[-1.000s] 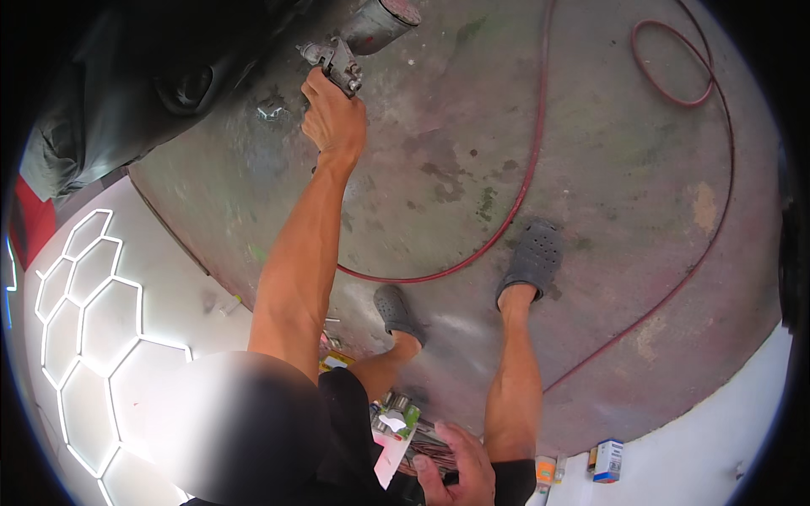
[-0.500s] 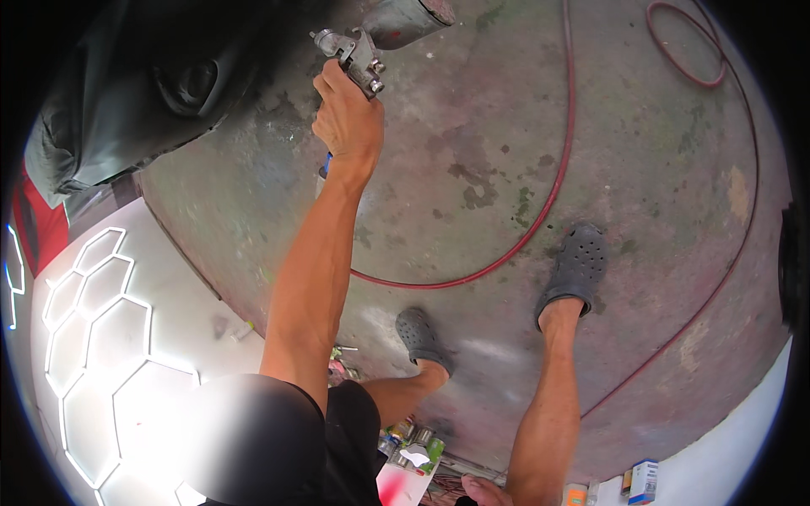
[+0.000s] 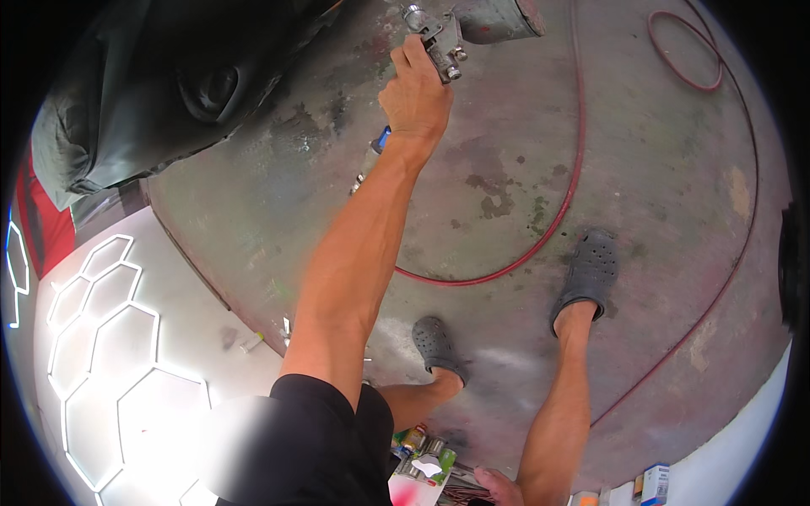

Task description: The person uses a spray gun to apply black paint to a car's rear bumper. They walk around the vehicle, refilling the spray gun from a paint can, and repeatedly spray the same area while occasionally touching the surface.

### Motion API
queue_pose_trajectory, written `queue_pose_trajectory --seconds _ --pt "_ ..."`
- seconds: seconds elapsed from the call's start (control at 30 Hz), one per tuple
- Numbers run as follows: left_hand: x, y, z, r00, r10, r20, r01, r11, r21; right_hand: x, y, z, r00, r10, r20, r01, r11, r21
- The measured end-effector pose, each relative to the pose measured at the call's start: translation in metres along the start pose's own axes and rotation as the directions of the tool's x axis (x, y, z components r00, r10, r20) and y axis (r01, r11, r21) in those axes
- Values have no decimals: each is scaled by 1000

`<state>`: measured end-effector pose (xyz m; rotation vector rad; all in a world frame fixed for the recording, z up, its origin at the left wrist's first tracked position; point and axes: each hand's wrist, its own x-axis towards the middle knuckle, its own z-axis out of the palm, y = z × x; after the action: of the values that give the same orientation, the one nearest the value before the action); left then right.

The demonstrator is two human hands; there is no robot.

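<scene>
My left hand is closed round the handle of a metal spray gun, out in front of me at the top of the view. The gun's nozzle points up and left, towards a dark sheet-covered vehicle. On its far side a grey cup is attached. A blue-ended fitting shows beside my wrist, below the handle. What looks like part of my right hand shows at the lower edge by my right leg; its fingers are too unclear to read.
A red hose curves across the stained concrete floor, and another hose runs along the right with a loop. My feet wear grey clogs. Hexagonal lights glow at left. Several cans and small boxes stand at the lower edge.
My left hand has swung right and slightly up with the spray gun, away from the covered vehicle. The whole view has shifted a little. My feet look unmoved.
</scene>
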<state>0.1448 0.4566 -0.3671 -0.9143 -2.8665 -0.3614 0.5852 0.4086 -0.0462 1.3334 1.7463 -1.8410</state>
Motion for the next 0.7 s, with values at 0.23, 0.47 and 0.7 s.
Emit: queue_pose_trajectory --seconds 0.23,0.47,0.7 --pt "-79 -86 -49 897 -439 50 439 898 10 9 -19 -3 996 61 72 -48 984 -169" --pt "-142 -137 -113 808 -574 -131 585 809 58 16 -7 4 990 95 104 -71 973 -218" --pt "-128 -138 -147 802 -597 0 594 797 -109 23 -3 4 990 110 84 -80 950 -301"
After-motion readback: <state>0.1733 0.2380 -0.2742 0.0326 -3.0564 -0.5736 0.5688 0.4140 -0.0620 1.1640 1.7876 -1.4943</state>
